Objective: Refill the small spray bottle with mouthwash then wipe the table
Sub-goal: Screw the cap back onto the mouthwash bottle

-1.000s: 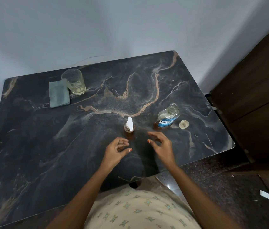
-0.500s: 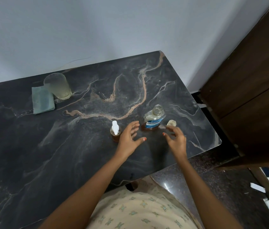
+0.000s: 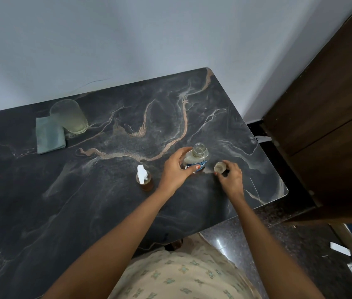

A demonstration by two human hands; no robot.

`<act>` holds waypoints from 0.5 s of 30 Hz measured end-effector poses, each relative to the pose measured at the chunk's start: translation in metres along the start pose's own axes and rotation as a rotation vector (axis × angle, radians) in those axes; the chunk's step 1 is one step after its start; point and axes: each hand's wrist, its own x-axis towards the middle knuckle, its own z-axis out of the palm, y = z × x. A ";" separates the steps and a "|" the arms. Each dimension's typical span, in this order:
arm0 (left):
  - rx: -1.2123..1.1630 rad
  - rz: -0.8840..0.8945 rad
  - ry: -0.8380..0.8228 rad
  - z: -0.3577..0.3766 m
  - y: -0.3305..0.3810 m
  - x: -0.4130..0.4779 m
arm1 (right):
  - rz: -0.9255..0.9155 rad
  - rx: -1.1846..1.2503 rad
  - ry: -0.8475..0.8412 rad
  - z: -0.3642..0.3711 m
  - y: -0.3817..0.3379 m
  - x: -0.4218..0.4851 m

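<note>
A second before, both hands hung apart above the near edge of the table (image 3: 106, 212) and held nothing. By now they had moved toward the right edge and each had taken hold of something. The left hand (image 3: 176, 171) had its fingers curled round the mouthwash bottle (image 3: 197, 155), which stood upright near the right edge with its mouth open. The right hand (image 3: 231, 180) pinched the little cap (image 3: 219, 167) between its fingertips, just beside the bottle on the side nearer the right edge. I could not tell if the cap had left the table yet. The small spray bottle (image 3: 143, 179) stood alone, just to the left of the left hand, about the middle of the table. Its white top was on and there was brown liquid inside. No hand touched it. So it looked like the filling part was done, and the person was getting ready to put the cap back on the big bottle. The wiping was not started. The folded cloth (image 3: 50, 135) lay toward the far left corner, touching a glass (image 3: 69, 116), well apart from both hands.
</note>
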 end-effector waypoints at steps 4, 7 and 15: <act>0.009 -0.004 0.013 0.001 -0.001 0.001 | -0.034 -0.005 -0.010 -0.004 -0.003 0.001; 0.027 -0.003 0.014 0.000 0.000 0.001 | -0.123 0.031 -0.011 -0.014 -0.013 -0.001; 0.046 0.010 0.026 -0.001 0.003 0.003 | -0.517 -0.211 -0.087 -0.056 -0.075 -0.008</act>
